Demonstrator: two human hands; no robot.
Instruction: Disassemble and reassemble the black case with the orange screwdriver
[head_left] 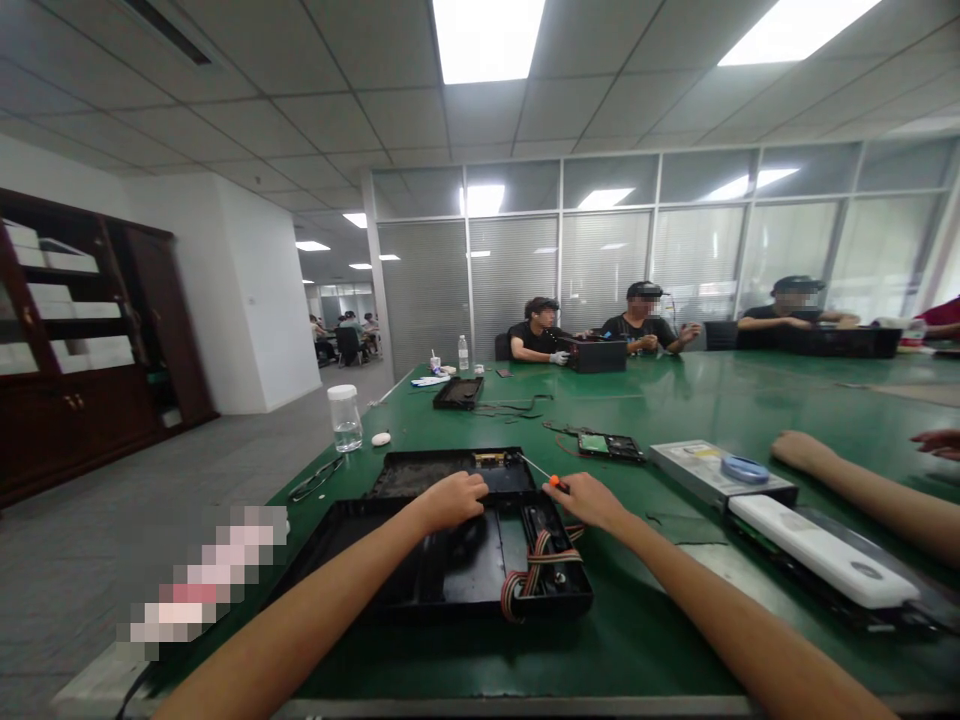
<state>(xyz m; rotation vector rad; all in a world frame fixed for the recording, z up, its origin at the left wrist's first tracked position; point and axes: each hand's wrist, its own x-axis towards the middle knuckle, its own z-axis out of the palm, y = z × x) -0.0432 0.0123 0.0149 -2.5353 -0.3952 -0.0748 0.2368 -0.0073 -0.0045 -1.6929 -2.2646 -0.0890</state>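
My right hand [589, 500] is closed around a screwdriver [555, 483] with an orange and dark handle. Its thin shaft points up and left, toward the right end of a black panel [420, 475] carrying a small gold-coloured strip [490, 459]. Fingers curled, my left hand [457, 498] is at the panel's near edge; its fingertips are partly hidden. Nearer to me lies an open black metal case [360, 545], partly under my left forearm. Striped ribbon cables [536, 565] loop over its right side.
Right of my hands are a circuit board assembly [611, 446], a grey metal box [712, 470] with a blue tape roll [745, 470], and a long white device [821, 550]. Another person's arm [847, 490] reaches in there. A clear jar [345, 420] stands left; people sit across the green table [637, 405].
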